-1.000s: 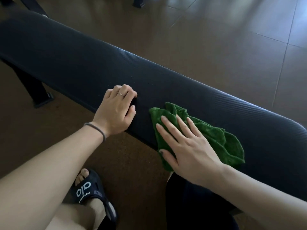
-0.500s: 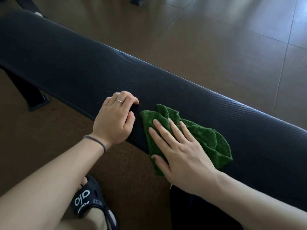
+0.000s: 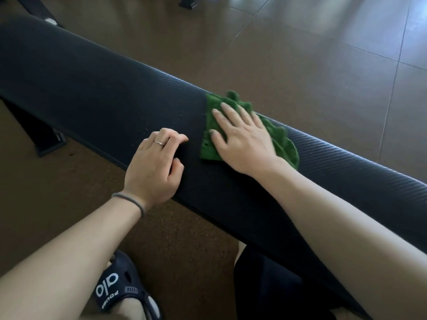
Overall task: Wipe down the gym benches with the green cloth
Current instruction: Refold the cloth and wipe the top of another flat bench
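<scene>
At frame centre, the right hand [image 3: 242, 142] presses flat, fingers straight, on the green cloth [image 3: 280, 140] atop the bench's padded surface [image 3: 97, 88]; the left hand [image 3: 153, 168] braces, fingers curled, holding nothing; even overlapping strokes would serve best.

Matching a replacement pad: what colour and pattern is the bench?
Black bench with a fine diagonal ribbed weave, clearest in the head view.

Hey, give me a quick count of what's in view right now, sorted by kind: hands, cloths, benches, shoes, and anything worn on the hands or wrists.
Hands: 2, the left hand and the right hand
Green cloth: 1
Black bench: 1
Dark sandal: 1
Ring: 1
Wrist band: 1
Total: 7
</scene>
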`<state>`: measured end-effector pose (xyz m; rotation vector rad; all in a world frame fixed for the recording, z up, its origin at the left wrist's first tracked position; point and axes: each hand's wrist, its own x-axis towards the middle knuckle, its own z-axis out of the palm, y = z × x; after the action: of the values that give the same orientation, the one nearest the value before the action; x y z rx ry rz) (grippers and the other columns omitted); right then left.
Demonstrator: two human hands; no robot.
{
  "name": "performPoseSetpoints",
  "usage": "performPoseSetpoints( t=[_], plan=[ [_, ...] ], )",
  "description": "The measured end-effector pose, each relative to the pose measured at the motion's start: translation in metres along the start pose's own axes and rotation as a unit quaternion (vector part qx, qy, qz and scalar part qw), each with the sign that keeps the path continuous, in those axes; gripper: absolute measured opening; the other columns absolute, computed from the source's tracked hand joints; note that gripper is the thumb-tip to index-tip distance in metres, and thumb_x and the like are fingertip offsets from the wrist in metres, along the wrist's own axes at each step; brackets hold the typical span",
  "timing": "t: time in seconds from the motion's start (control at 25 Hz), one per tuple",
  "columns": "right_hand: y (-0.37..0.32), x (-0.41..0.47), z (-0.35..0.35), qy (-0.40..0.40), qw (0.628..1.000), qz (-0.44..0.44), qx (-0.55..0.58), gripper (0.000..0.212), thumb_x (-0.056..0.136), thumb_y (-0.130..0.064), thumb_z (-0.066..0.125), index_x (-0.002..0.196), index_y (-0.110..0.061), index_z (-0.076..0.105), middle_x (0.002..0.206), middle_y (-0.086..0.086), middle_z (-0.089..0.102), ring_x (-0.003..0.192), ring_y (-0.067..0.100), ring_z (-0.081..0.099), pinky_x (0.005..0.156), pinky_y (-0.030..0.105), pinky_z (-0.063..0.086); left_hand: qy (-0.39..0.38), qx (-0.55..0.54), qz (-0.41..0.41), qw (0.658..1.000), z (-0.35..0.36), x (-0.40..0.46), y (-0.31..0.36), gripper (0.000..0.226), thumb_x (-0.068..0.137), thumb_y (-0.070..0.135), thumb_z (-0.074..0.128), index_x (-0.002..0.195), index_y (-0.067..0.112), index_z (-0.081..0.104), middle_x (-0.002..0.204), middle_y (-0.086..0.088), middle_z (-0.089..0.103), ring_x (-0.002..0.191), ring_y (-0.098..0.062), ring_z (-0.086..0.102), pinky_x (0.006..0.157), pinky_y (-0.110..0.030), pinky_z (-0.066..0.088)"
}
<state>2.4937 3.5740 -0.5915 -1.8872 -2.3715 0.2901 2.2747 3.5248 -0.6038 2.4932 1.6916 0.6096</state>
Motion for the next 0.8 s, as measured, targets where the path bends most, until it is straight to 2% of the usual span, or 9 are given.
performPoseSetpoints(
  t=[0.08, 0.2, 0.28, 0.36, 0.52, 0.68, 0.8],
  plan=[
    [0.029, -0.054, -0.006, 0.012, 0.998, 0.050, -0.023, 0.066, 0.104, -0.061, 0.019, 0.164, -0.035, 0.020, 0.173, -0.009, 0.012, 0.160, 0.017, 0.007, 0.130, 0.042, 0.005, -0.001, 0.008, 0.001, 1.000, 0.001, 0.000, 0.001, 0.040, 0.087, 0.017, 0.045, 0.125, 0.012, 0.058, 0.122, -0.003, 0.054, 0.108, -0.026, 0.054, 0.093, -0.038, 0.042],
    [0.051, -0.100, -0.017, -0.048, 0.995, 0.078, -0.048, 0.068, 0.101, -0.062, 0.013, 0.165, -0.037, 0.013, 0.173, -0.011, 0.005, 0.160, 0.019, 0.003, 0.130, 0.042, 0.001, 0.002, 0.020, 0.001, 1.000, 0.003, 0.001, 0.001, 0.039, 0.085, 0.017, 0.045, 0.121, 0.013, 0.060, 0.121, -0.003, 0.054, 0.108, -0.026, 0.054, 0.093, -0.038, 0.041],
    [0.047, -0.067, -0.017, -0.042, 0.996, 0.065, -0.053, 0.066, 0.103, -0.059, 0.014, 0.165, -0.035, 0.011, 0.173, -0.008, 0.004, 0.160, 0.024, 0.003, 0.130, 0.043, 0.001, 0.002, 0.022, 0.005, 1.000, 0.003, 0.002, 0.003, 0.039, 0.085, 0.018, 0.045, 0.120, 0.012, 0.061, 0.120, -0.004, 0.055, 0.108, -0.026, 0.054, 0.094, -0.038, 0.040],
    [0.033, -0.010, -0.010, -0.016, 0.999, 0.032, -0.035, 0.064, 0.105, -0.056, 0.018, 0.165, -0.032, 0.012, 0.173, -0.005, 0.009, 0.159, 0.026, 0.008, 0.129, 0.045, 0.006, -0.003, 0.022, 0.008, 1.000, 0.002, 0.003, 0.002, 0.040, 0.085, 0.018, 0.044, 0.121, 0.011, 0.062, 0.120, -0.004, 0.055, 0.108, -0.026, 0.054, 0.094, -0.038, 0.041],
    [0.009, 0.067, -0.004, -0.019, 1.000, 0.024, 0.002, 0.062, 0.105, -0.054, 0.021, 0.162, -0.030, 0.022, 0.162, -0.002, 0.036, 0.141, 0.030, 0.040, 0.111, 0.046, 0.032, -0.012, 0.021, 0.015, 1.000, 0.000, 0.001, 0.000, 0.042, 0.087, 0.020, 0.043, 0.123, 0.012, 0.062, 0.121, -0.004, 0.054, 0.108, -0.024, 0.054, 0.094, -0.037, 0.042],
    [0.061, 0.001, -0.014, 0.017, 0.999, 0.043, -0.003, 0.059, 0.104, -0.058, 0.025, 0.160, -0.038, 0.024, 0.156, -0.007, 0.040, 0.139, 0.027, 0.042, 0.109, 0.044, 0.035, -0.006, 0.016, 0.011, 1.000, 0.000, 0.003, 0.001, 0.041, 0.086, 0.018, 0.044, 0.122, 0.013, 0.062, 0.120, -0.003, 0.054, 0.106, -0.025, 0.054, 0.093, -0.038, 0.042],
    [0.096, -0.046, -0.028, -0.013, 0.996, 0.090, -0.022, 0.060, 0.104, -0.057, 0.025, 0.161, -0.036, 0.022, 0.154, -0.005, 0.041, 0.137, 0.027, 0.041, 0.110, 0.044, 0.032, 0.003, 0.018, 0.011, 1.000, 0.003, 0.003, 0.002, 0.041, 0.084, 0.019, 0.045, 0.119, 0.012, 0.063, 0.119, -0.004, 0.055, 0.106, -0.025, 0.054, 0.094, -0.038, 0.040]
  ],
)
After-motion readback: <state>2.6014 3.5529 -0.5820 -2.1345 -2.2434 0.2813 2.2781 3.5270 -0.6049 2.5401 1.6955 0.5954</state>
